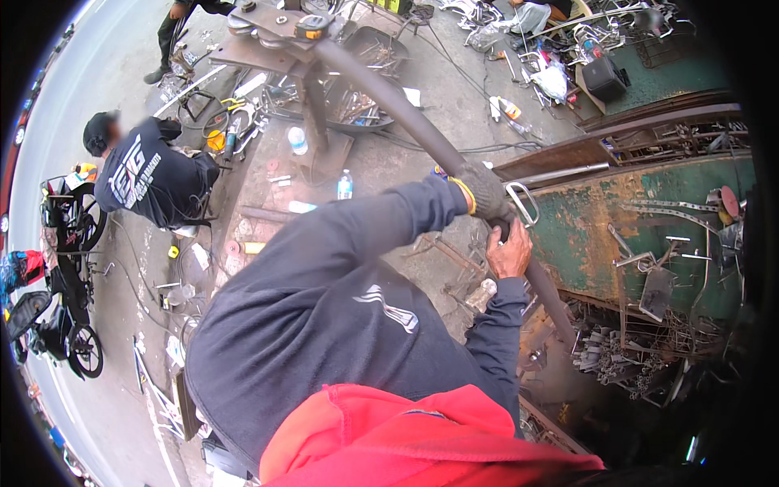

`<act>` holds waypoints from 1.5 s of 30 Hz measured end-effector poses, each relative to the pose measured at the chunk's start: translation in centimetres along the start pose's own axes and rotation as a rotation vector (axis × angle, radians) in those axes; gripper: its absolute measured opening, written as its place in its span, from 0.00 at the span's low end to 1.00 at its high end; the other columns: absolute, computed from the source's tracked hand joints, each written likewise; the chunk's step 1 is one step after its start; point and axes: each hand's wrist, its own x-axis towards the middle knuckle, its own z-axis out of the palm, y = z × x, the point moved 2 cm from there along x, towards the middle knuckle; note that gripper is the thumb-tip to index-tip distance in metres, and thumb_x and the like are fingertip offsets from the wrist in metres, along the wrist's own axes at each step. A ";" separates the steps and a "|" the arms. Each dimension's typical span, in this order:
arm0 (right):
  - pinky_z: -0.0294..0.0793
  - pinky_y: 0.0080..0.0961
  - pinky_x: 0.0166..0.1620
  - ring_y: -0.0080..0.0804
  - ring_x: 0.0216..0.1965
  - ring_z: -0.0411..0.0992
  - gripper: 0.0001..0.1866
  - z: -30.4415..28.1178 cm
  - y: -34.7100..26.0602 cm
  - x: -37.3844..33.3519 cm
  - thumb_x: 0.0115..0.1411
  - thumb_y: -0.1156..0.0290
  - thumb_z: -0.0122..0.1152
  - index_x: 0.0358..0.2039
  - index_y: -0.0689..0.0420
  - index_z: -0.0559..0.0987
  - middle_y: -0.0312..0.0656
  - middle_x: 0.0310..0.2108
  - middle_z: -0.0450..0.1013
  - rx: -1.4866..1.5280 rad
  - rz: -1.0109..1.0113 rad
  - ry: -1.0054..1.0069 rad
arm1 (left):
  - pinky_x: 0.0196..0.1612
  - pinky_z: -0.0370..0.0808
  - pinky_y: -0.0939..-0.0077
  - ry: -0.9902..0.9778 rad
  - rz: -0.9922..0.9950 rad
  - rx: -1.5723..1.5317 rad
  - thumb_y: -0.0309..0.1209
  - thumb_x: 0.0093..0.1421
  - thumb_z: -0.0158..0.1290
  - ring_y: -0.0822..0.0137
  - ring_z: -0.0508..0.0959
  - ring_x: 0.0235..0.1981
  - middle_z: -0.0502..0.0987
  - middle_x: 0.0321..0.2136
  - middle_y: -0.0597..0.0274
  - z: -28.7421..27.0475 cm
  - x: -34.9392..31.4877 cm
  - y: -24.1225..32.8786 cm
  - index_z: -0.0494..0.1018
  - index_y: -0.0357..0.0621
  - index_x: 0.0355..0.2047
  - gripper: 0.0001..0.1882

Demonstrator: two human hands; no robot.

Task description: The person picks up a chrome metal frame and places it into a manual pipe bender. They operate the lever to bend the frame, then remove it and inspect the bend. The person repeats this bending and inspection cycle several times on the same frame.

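A long brown steel pipe (398, 105) slants from a metal plate jig (264, 50) on a stand at the upper left, down to the right. My left hand (483, 191), in a dark knit glove, is wrapped round the pipe. Just below it my bare right hand (510, 252) also closes on the pipe, its fingers partly hidden. A bent shiny metal loop (523, 204) shows beside the glove; whether the glove touches it I cannot tell. On the jig lies a yellow and black tape measure (311, 27).
Water bottles (346, 185) stand on the rusty base sheet. At right is a worn green metal surface (568, 227) with metal strips. Beneath it sits a heap of metal parts (617, 353). A co-worker (154, 174) crouches at left, near a motorcycle (77, 280). Cables cross the ground.
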 end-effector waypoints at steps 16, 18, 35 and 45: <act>0.76 0.48 0.44 0.56 0.41 0.78 0.28 -7.1 21.7 -11.1 0.43 0.48 0.72 0.41 0.54 0.80 0.54 0.36 0.80 -0.137 0.265 -0.256 | 0.39 0.77 0.57 0.084 -0.086 0.171 0.66 0.57 0.47 0.53 0.84 0.34 0.82 0.27 0.52 10.1 3.9 19.5 0.85 0.50 0.32 0.33; 0.76 0.49 0.44 0.58 0.41 0.78 0.25 -7.4 21.0 -11.7 0.43 0.52 0.71 0.39 0.53 0.79 0.55 0.36 0.80 -0.153 0.304 -0.208 | 0.40 0.76 0.57 0.133 0.037 0.196 0.62 0.58 0.49 0.52 0.83 0.32 0.82 0.26 0.54 12.9 4.7 22.8 0.85 0.50 0.30 0.29; 0.76 0.46 0.50 0.55 0.47 0.77 0.33 -13.4 11.8 -22.6 0.43 0.50 0.72 0.49 0.53 0.79 0.55 0.42 0.80 -0.269 0.444 -0.186 | 0.40 0.75 0.56 0.236 0.153 0.160 0.62 0.58 0.49 0.53 0.83 0.36 0.83 0.31 0.56 14.0 -6.8 26.3 0.85 0.55 0.34 0.27; 0.76 0.45 0.49 0.54 0.46 0.78 0.32 -11.5 14.7 -18.6 0.39 0.51 0.75 0.46 0.49 0.80 0.53 0.40 0.80 -0.252 0.405 -0.178 | 0.40 0.76 0.58 0.304 0.080 0.196 0.58 0.57 0.50 0.56 0.84 0.35 0.84 0.30 0.59 15.9 -0.8 24.8 0.86 0.56 0.31 0.24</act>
